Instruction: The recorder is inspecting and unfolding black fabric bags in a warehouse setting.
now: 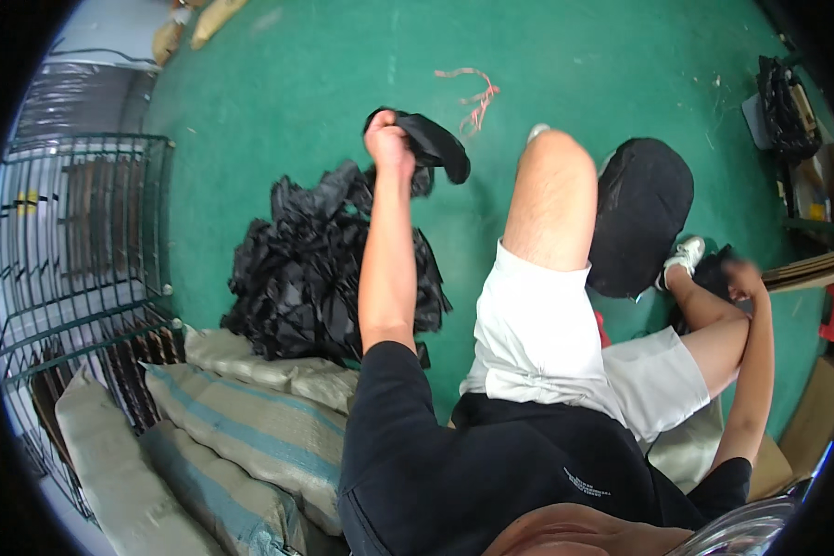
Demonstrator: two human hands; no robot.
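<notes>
Black short-sleeved T-shirt (491,468) cloth fills the bottom centre, worn by a seated person seen from above. At lower left, beside the person, lie plump woven sacks (241,417), beige with blue stripes. Pale shorts (533,329) cover the thighs; the left knee is bent up ahead, and the right leg is folded out to the side, with a white shoe (684,259) on its foot. By that folded leg, the right hand (743,278) is a blur next to a dark item (712,273); whether its fingers are open or closed on anything, I cannot tell. Between the legs on the floor rests a large black oval bundle (644,213). Left of the person is a loose heap of crumpled black sheets (315,278), thin and slightly shiny. Reaching forward above the heap's far edge, the left hand (389,144) has its fingers curled tightly around one end of a black rounded piece (435,148), whose other end curves out to the right. A dark green wire rack (83,222) stands along the left side. Farther ahead, pink string (477,97) lies tangled on the green floor (287,83), well apart from the oval bundle.
</notes>
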